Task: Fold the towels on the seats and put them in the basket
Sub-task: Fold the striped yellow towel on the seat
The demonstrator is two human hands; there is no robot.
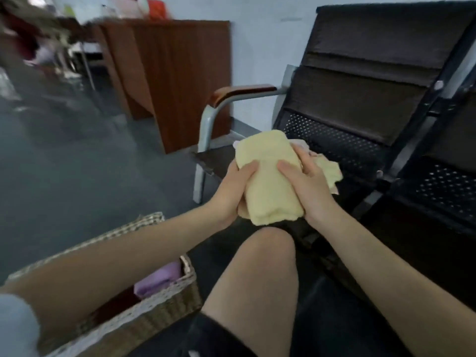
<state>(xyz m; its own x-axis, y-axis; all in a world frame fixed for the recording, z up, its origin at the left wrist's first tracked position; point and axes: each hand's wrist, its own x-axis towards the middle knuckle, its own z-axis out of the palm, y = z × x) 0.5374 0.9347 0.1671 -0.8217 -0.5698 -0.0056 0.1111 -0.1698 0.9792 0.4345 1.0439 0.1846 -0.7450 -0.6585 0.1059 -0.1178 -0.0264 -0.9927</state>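
Head view, left hand (231, 191), right hand (306, 186) gripping yellow towel (268, 181)

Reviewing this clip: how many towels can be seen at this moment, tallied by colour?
Yellow: 2, a folded towel held between the left hand and right hand, and a loose towel on the seat
Purple: 1, a towel in the basket
Total: 3

Blurred far-left clutter (31, 47); basket (164, 302) interior (mostly behind forearm)
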